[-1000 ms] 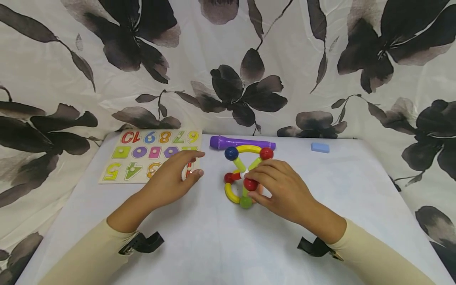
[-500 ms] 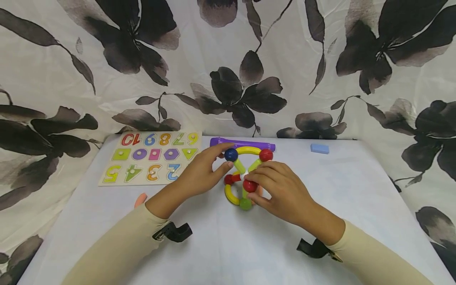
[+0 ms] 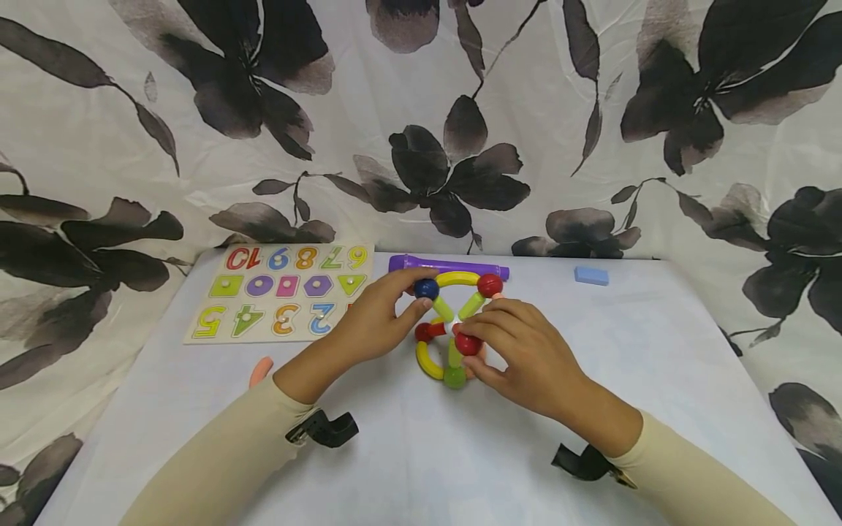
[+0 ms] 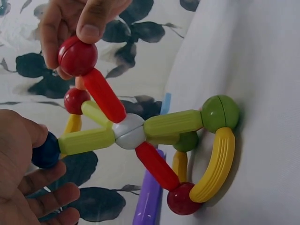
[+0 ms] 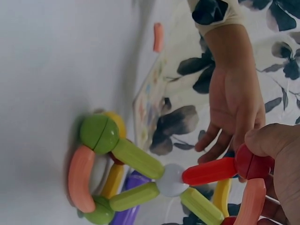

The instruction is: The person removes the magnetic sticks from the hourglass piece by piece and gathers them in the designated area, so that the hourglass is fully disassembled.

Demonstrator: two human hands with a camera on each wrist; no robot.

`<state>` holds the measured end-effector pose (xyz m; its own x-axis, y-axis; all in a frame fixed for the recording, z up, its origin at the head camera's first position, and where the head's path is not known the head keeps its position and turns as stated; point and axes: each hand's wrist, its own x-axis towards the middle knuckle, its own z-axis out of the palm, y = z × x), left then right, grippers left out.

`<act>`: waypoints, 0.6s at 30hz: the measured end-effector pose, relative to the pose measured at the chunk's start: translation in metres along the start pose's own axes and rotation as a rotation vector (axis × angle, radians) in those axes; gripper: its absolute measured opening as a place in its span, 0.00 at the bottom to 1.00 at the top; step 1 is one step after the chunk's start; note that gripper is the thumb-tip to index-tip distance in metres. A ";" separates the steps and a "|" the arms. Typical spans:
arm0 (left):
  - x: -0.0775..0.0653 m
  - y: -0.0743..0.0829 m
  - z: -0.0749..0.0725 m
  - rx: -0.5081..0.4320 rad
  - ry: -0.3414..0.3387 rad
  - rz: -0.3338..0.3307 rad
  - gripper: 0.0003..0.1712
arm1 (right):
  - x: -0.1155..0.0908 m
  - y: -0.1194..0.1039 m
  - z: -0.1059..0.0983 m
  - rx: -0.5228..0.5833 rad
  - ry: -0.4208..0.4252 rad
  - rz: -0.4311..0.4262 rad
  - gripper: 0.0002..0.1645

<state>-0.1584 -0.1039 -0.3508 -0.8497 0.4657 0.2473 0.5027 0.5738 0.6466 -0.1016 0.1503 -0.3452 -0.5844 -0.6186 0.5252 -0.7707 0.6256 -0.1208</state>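
A toy of magnetic balls and sticks stands upright on the table, with a white ball (image 4: 129,131) at its centre. Yellow curved sticks (image 3: 458,278), straight green sticks (image 5: 138,158) and red sticks (image 4: 107,95) join its balls. My left hand (image 3: 371,318) pinches the blue ball (image 4: 46,151) at the upper left between thumb and finger. With thumb and fingertips my right hand (image 3: 529,358) grips the near red ball (image 3: 468,345). From that ball an orange curved stick (image 5: 251,201) runs down past the right fingers. Green balls (image 5: 99,133) rest low at the tabletop.
A board of numbers and shapes (image 3: 224,285) lies at the back left. Behind the toy is a purple microphone-shaped toy (image 3: 454,267). A blue block (image 3: 591,275) sits at the back right. A loose orange curved stick (image 3: 260,371) lies beside the left forearm.
My left hand has moved right from over the number board to the toy and taken hold of its blue ball. My right hand stays on the red ball, which has shifted slightly right.
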 end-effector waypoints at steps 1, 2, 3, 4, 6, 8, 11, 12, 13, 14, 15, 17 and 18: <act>-0.001 0.000 0.000 -0.002 -0.001 -0.001 0.27 | -0.001 0.000 0.000 0.001 0.001 0.002 0.30; -0.002 0.000 0.000 -0.003 -0.003 -0.004 0.27 | -0.001 0.001 0.000 0.002 0.002 0.004 0.29; -0.002 0.000 -0.001 -0.002 -0.004 -0.006 0.28 | -0.002 0.001 -0.001 0.001 0.005 0.006 0.29; -0.003 0.000 -0.001 -0.002 -0.005 -0.009 0.28 | -0.003 0.001 -0.001 0.002 0.008 0.007 0.29; -0.005 0.001 -0.001 -0.002 -0.008 -0.017 0.28 | -0.004 0.002 -0.002 0.000 0.010 0.012 0.29; -0.006 0.001 -0.001 0.002 -0.010 -0.024 0.28 | -0.006 0.004 -0.003 -0.001 0.013 0.017 0.29; -0.009 0.002 -0.001 0.010 -0.011 -0.030 0.28 | -0.009 0.007 -0.004 -0.006 0.017 0.025 0.29; -0.010 0.002 -0.001 0.012 -0.012 -0.030 0.29 | -0.010 0.008 -0.005 -0.006 0.019 0.027 0.29; -0.011 0.003 -0.001 0.015 -0.012 -0.029 0.29 | -0.011 0.009 -0.006 -0.007 0.022 0.028 0.28; -0.012 0.003 -0.001 0.017 -0.012 -0.027 0.29 | -0.012 0.010 -0.006 -0.007 0.024 0.029 0.28; -0.012 0.004 -0.001 0.018 -0.014 -0.026 0.29 | -0.012 0.012 -0.007 -0.007 0.028 0.030 0.27; -0.014 0.005 -0.002 0.020 -0.020 -0.031 0.30 | -0.014 0.014 -0.008 -0.006 0.034 0.036 0.27; -0.016 0.006 -0.003 0.021 -0.022 -0.033 0.30 | -0.015 0.015 -0.009 -0.007 0.038 0.040 0.27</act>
<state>-0.1425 -0.1095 -0.3487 -0.8624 0.4606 0.2100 0.4778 0.6034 0.6385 -0.1025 0.1729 -0.3473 -0.6042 -0.5746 0.5521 -0.7453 0.6527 -0.1364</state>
